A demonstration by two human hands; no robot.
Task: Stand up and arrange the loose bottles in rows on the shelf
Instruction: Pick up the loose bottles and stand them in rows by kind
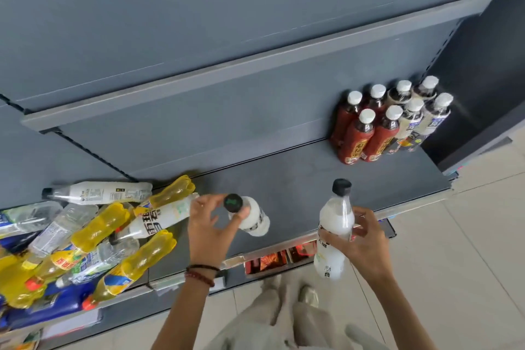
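- At 6 o'clock, pale, loose cloth trousers (284,321) hang over a floor (454,250) of smooth, light tiles that runs out to 4 o'clock.
- On the left wrist sit two bracelets (201,274), one of dark cord and one of red-brown beads.
- The right hand (366,247), at 4 o'clock, is wrapped round the waist of the right bottle (336,216). This is smooth plastic, milky white, with a black faceted cap, held upright in front of the shelf's front edge.
- The left hand (207,224), just below centre, curls its fingers round the black cap (233,202) of the left bottle (255,221). This is the same white kind, seen from above over the shelf. Whether its base rests there I cannot tell.
- Below the edge, at 6 o'clock, lie glossy orange packets (270,261).
- The shelf (298,179) is flat, matt dark-grey metal.
- At 8 to 9 o'clock a pile (93,236) lies on its side, with ribbed yellow bottles, clear crinkled ones, white ones and blue ones overlapping.
- At 2 o'clock, at the shelf's far right end against the back, stand the rows (392,119). There are two lines of four white-capped bottles, red-labelled to the left and pale-labelled to the right, all touching.
- Behind is a plain grey-blue back panel (227,116).
- At 12 o'clock the upper shelf (255,57) shows a straight grey lip.
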